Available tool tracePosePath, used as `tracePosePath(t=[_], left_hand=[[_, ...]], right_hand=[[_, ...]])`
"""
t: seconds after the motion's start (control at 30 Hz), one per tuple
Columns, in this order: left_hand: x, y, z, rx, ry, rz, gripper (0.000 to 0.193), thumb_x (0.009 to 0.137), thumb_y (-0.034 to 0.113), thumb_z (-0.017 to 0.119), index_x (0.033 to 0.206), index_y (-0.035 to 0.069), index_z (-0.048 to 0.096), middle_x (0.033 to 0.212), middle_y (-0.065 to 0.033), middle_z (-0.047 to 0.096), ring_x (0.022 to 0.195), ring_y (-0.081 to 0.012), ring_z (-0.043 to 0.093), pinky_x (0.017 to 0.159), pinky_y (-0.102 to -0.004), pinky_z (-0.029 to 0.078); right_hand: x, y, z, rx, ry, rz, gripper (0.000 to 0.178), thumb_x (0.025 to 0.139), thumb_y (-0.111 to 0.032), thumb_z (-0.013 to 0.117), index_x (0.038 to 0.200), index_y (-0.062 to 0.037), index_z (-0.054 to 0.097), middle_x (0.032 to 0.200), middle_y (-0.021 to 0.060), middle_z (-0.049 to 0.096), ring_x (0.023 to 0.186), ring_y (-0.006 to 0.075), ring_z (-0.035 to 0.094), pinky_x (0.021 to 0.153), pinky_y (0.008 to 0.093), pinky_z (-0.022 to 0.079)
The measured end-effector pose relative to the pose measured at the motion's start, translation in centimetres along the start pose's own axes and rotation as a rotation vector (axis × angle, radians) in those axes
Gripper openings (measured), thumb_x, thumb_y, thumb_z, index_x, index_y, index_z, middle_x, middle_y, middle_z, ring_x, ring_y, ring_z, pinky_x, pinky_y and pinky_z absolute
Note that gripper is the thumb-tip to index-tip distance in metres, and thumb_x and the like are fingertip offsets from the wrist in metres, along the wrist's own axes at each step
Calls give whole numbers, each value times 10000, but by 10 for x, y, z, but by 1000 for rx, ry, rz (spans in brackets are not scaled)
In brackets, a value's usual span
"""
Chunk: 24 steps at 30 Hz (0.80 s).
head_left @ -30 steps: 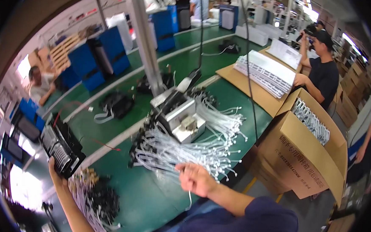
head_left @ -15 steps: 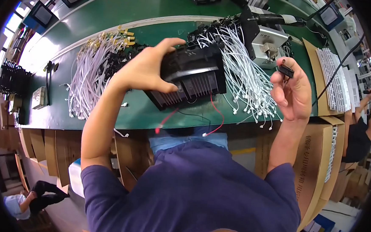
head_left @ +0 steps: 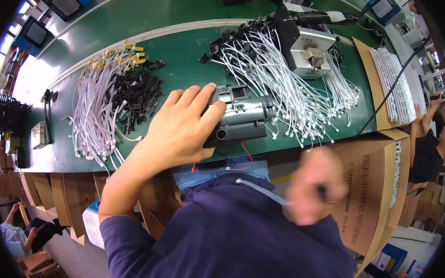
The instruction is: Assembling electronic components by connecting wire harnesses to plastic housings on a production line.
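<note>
My left hand (head_left: 182,129) grips the left end of a black plastic housing (head_left: 244,115), fingers over its top and thumb at the near side. The housing lies on the green bench with a rounded barrel and a round hole showing. A thin red wire (head_left: 249,156) with a small white plug comes out below it. Blurred by motion, my right hand (head_left: 314,188) is close to my body at the right, off the bench edge. It holds a small black part (head_left: 322,192), and a white cable (head_left: 262,191) trails from the hand to the left.
White cables (head_left: 281,86) with plugs lie right of the housing, beside a metal fixture (head_left: 309,47) and a black powered screwdriver (head_left: 327,17). More white cables (head_left: 94,111) and small black clips (head_left: 136,93) lie at left. A cardboard box (head_left: 369,194) stands at right.
The housing has been turned, so its slotted side no longer shows and its barrel side does. My right hand has come down toward my body, and a white cable now shows from it.
</note>
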<state>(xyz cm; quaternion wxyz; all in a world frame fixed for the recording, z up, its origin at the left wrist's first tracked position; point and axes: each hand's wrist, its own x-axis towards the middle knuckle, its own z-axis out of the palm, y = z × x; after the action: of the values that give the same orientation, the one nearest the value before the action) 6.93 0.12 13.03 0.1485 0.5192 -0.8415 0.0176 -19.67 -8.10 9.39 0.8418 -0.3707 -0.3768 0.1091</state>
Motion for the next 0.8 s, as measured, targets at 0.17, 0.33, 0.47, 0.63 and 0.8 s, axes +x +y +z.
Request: tracePosePath(t=[0.17,0.33,0.47,0.63,0.8], left_hand=[[-5,10,1,43,-18,-24,739,528,259,841,1160,63,514,1279,-241,503,1120,-356,512,909,-434,417],[-4,15,-1,35,-20,-25,714,537,272,844,1140,72,518,1276,-241,512,1116,-357,518,919,-444,417],[-7,17,0,26,-3,-33,691,552,278,832,1133,73,521,1274,-242,514,1099,-360,526,910,-452,421],[-8,15,1,36,36,-42,797,536,307,829,1219,50,510,1260,-216,522,1077,-347,530,894,-443,425],[-5,19,-2,-22,-13,-146,969,521,354,851,1328,5,444,1255,-160,493,1084,-318,515,889,-426,411]], right_hand=[[59,-39,32,-1730,1286,-142,397,769,43,683,1147,17,563,1050,152,648,847,258,630,737,338,523],[49,-35,-46,-2026,1087,336,379,804,65,648,1169,-12,576,1098,133,632,904,266,637,811,334,537],[49,-25,-49,-1734,1244,412,361,802,-14,695,1148,-9,591,1048,127,647,925,279,638,794,338,532],[55,-36,-46,-1727,1294,536,295,767,-91,739,1046,-33,661,992,117,660,906,279,617,803,350,476],[54,-24,-43,-1848,1300,459,326,764,-64,718,1085,-45,667,1105,109,668,1045,278,602,923,356,431]])
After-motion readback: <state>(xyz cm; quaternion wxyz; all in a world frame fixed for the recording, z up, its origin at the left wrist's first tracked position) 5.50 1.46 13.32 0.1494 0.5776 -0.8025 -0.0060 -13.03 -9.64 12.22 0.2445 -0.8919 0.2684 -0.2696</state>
